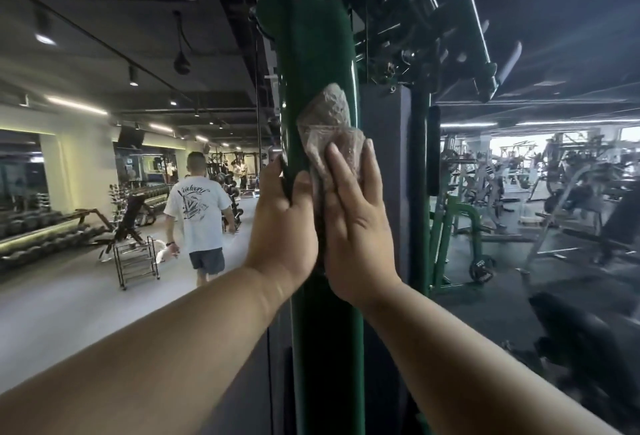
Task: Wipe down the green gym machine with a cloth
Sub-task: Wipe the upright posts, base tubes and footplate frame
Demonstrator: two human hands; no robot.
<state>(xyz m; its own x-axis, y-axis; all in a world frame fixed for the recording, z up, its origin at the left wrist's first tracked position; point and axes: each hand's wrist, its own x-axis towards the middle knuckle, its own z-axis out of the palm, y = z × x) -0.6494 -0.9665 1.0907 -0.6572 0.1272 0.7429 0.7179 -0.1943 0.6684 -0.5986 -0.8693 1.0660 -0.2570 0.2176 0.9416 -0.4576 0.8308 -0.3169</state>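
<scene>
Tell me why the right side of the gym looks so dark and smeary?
In the head view, the right side is dim and blurred, with bright windows glaring behind the machines; the left side is lit by ceiling strip lights. The green post, cloth and both hands are sharper, and the wide lens bends the edges.

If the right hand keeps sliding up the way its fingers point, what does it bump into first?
Probably more of the cloth bunched above the right hand's fingertips, then bare green post; depth is unclear.
</scene>
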